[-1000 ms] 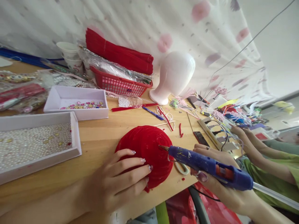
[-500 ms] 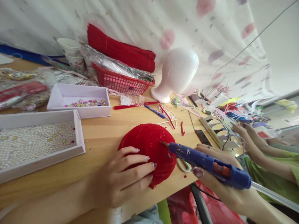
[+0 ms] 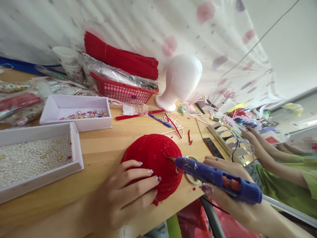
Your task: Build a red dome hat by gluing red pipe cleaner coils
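A red dome (image 3: pixel 158 155) with a fuzzy, coiled surface, like a cap wound from chenille stems, lies on the wooden table. My left hand (image 3: pixel 131 185) curves over its near left side and holds it, fingers slightly apart. In my right hand (image 3: pixel 223 178) is a blue glue gun (image 3: pixel 205 172), its body crossing in front of the palm. The metal nozzle is at the spiral on the dome's upper right, seemingly touching it. Partly behind the gun lies a pale ring-shaped thing (image 3: pixel 192 178). Some of my right fingers are hidden by the gun.
White trays hold pearl beads (image 3: pixel 29 158) and coloured gems (image 3: pixel 81 114). Behind stand a red basket (image 3: pixel 123 92) with bundled red stems (image 3: pixel 121 56) and a white foam head (image 3: pixel 183 79). A pen (image 3: pixel 159 120), phone (image 3: pixel 213 147) and power strip (image 3: pixel 228 140) lie rightward; another person's arms (image 3: pixel 262 145) are beyond.
The view has shifted, so most things appear slightly farther left and lower. The nozzle stays at the dome's spiral, and my left hand keeps its place on the dome.
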A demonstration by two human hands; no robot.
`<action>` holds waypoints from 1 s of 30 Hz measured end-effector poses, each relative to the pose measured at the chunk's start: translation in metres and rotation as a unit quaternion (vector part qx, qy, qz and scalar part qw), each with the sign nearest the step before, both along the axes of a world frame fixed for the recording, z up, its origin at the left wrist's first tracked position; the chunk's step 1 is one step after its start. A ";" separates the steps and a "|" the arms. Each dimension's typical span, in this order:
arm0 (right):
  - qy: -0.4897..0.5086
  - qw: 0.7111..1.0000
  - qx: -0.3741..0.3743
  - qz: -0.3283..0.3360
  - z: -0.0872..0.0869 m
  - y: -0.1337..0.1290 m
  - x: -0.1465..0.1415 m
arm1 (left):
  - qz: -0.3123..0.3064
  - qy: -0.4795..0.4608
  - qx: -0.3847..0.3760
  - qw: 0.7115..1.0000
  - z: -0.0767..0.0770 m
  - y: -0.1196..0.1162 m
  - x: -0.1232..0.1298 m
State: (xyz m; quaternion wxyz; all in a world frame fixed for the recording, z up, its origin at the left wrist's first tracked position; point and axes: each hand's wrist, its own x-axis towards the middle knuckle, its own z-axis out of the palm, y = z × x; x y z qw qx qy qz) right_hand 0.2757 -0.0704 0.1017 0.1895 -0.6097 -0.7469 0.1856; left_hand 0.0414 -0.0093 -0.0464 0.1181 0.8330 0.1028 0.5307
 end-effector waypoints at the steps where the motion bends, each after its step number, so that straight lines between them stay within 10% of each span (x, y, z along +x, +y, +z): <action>1: -0.004 1.000 -0.001 0.010 0.001 0.000 0.001 | 0.001 -0.001 0.000 1.000 0.000 0.000 0.000; 30: 0.033 0.998 -0.035 -0.030 0.000 -0.004 0.004 | -0.004 0.035 -0.006 0.999 0.004 0.001 -0.005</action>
